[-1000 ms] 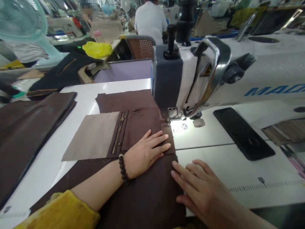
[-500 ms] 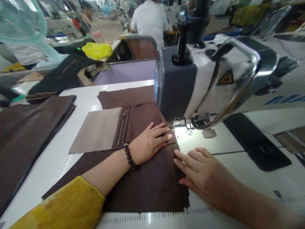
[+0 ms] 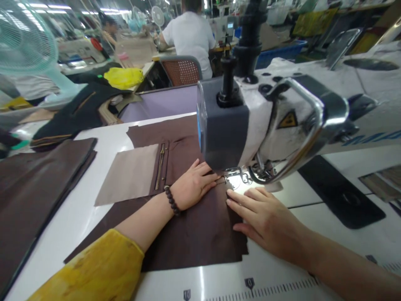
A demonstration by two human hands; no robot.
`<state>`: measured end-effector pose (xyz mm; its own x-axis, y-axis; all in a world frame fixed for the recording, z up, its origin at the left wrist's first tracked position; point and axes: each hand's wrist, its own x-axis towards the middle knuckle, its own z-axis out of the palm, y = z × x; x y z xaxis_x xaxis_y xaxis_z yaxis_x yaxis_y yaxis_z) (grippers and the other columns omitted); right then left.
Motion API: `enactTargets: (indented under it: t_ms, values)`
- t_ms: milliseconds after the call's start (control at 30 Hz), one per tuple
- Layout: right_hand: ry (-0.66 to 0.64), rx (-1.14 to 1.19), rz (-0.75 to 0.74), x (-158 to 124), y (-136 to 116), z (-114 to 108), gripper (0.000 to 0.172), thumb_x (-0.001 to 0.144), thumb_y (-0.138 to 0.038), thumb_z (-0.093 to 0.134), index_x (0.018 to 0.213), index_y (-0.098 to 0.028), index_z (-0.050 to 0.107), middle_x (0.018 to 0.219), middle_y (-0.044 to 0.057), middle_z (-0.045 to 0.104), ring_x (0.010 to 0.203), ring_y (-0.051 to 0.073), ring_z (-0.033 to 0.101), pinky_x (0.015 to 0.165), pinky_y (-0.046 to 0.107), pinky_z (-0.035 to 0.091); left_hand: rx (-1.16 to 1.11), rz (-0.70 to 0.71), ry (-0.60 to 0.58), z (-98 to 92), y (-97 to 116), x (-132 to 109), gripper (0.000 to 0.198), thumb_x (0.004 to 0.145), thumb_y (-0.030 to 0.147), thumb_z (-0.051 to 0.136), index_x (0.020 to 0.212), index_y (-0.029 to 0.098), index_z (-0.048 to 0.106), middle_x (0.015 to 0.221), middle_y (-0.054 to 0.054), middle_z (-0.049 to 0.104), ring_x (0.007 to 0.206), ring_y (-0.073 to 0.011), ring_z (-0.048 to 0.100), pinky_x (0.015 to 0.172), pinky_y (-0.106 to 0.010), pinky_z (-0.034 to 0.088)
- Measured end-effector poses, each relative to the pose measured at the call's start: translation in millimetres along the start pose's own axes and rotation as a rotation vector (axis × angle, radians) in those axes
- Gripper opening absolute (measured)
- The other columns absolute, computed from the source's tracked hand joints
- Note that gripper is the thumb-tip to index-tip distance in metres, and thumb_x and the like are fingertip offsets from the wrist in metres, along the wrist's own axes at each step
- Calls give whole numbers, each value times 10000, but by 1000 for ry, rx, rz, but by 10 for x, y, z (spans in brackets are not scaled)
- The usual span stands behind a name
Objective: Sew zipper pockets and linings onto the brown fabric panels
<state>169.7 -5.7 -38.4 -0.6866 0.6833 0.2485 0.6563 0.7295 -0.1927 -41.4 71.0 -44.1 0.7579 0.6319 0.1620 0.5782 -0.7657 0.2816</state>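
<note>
A dark brown fabric panel [image 3: 200, 234] lies flat on the white sewing table [image 3: 169, 284], its right edge by the needle area of a sewing machine [image 3: 224, 125]. My left hand [image 3: 194, 186] rests flat on the panel, fingers stretched toward the presser foot. Left of it are a brass zipper [image 3: 160, 167] set in the panel and a beige cloth piece [image 3: 127, 173]. My right hand [image 3: 260, 213] is open, its fingertips touching the panel's right edge just in front of the machine. The machine head partly hides the panel's far side.
Folded brown pieces with dark edging [image 3: 40, 184] lie at the left, dark garment parts [image 3: 72, 108] behind them. A black phone-shaped object [image 3: 343, 192] lies at the right. A mint fan [image 3: 25, 37] stands far left. A person in white [image 3: 191, 37] sits beyond a chair [image 3: 181, 69].
The panel has slid slightly away toward the machine, its near edge now farther from the ruler marks. Both hands moved slightly with it. The camera view has tilted up a little.
</note>
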Motion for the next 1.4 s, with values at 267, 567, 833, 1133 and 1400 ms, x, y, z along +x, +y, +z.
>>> enactTargets:
  t_ms: [267,567,833,1133,1400]
  values:
    - [-31,18,10,13,14,-16,316,825,-273,517,1106,-134,556,1207,75,526,918,226,522,794,424,408,-4,-1,-4,-15,-6,5,209,872,192,417,953,178,610,1121,-83,542,1094,-229,472,964,-458,342]
    - [-13,14,9,4,31,19,313,826,-276,515,1105,-141,558,1206,74,527,911,223,513,806,424,389,26,-2,-12,-7,1,6,219,881,192,405,985,175,596,1160,-93,518,1149,-236,428,972,-450,330]
    - [-30,-16,-28,13,34,-1,299,837,-272,482,1080,-125,576,1179,89,545,882,219,506,751,390,403,2,-11,-26,30,-21,4,251,876,197,429,1084,163,564,1173,-101,516,1198,-250,368,991,-489,290]
    - [-25,-29,-22,12,19,7,312,846,-298,469,1077,-118,577,1183,95,540,881,219,504,765,388,393,4,-24,-47,28,3,24,247,878,204,427,1072,166,574,1153,-94,532,1190,-234,380,994,-461,301]
    - [17,-11,1,-104,-68,-19,332,850,-292,456,1120,-117,540,1232,105,497,970,245,483,835,429,373,289,-350,-182,-215,-366,-149,364,889,257,404,1231,135,437,1285,-117,420,1205,-223,369,1006,-385,307]
